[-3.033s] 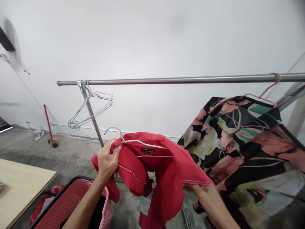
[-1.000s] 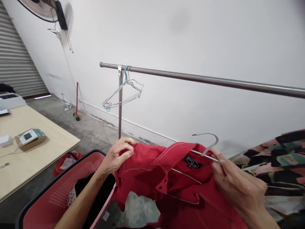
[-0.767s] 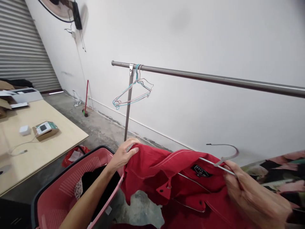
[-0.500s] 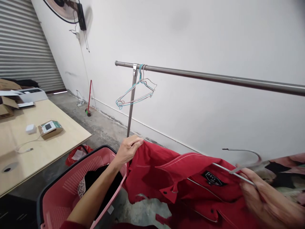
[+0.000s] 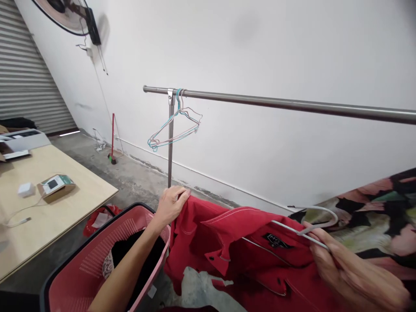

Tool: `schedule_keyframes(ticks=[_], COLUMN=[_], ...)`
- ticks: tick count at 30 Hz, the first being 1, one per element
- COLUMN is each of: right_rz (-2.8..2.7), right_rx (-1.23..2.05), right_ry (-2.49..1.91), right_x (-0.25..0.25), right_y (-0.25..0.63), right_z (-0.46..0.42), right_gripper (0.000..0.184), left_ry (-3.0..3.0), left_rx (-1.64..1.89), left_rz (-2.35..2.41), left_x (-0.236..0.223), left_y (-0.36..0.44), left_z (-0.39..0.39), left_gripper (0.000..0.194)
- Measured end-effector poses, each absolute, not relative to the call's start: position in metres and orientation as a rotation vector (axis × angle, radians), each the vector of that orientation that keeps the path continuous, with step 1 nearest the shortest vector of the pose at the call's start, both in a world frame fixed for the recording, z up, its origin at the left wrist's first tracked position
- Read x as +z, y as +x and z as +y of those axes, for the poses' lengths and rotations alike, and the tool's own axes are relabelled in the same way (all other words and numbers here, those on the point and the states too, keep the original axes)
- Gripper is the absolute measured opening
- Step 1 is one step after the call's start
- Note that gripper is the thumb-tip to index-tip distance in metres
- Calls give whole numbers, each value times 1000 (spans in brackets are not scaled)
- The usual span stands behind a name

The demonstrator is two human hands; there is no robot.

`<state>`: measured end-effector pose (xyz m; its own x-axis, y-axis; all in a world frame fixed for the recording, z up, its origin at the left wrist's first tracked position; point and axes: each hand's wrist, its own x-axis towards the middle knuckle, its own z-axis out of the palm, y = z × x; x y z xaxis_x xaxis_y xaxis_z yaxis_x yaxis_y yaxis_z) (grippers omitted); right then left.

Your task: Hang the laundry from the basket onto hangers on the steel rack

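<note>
A red collared shirt (image 5: pixel 224 229) with white stitching and a dark neck label is spread in front of me. A pale wire clothes hanger (image 5: pixel 292 229) lies partly inside its neck, with the hook standing out to the right of the collar. My left hand (image 5: pixel 172 203) is closed in a pinch on the shirt's left shoulder. On the other side, my right hand (image 5: pixel 341 260) is closed around the hanger's right arm, against the red cloth. The hanger's left end is hidden inside the shirt.
Several thin wire hangers (image 5: pixel 175 130) hang on a metal clothes rail (image 5: pixel 260 100). A pink laundry basket (image 5: pixel 81 264) with dark cloth stands lower left, beside a wooden table (image 5: pixel 81 173). Floral fabric (image 5: pixel 383 216) hangs at right. A wall fan (image 5: pixel 65 13) is upper left.
My view has turned slightly right, so the rail, basket and table sit further left and more floral fabric shows. Both hands keep their hold on the shirt and hanger.
</note>
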<state>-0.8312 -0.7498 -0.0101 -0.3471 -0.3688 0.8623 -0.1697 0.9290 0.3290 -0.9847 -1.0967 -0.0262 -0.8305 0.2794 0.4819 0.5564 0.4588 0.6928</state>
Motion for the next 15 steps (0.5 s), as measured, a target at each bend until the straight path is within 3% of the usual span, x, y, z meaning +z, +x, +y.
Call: schedule_keyframes(ticks=[4, 10, 15], right_rz=[-1877, -1982, -2069], right_rx=[-374, -191, -58], right_ry=[448, 533, 495], right_x=[9, 7, 11], right_y=[-839, -856, -864], right_z=[-774, -784, -789], right_gripper=[57, 51, 24], left_ry=[-872, -1210, -1147], left_rx=[-984, -761, -789], left_rz=[-2272, -2307, -2207], left_x=[-4, 5, -17], left_y=[-965, -940, -943], left_z=[-1087, -1038, -1021], left_gripper=[26, 63, 31])
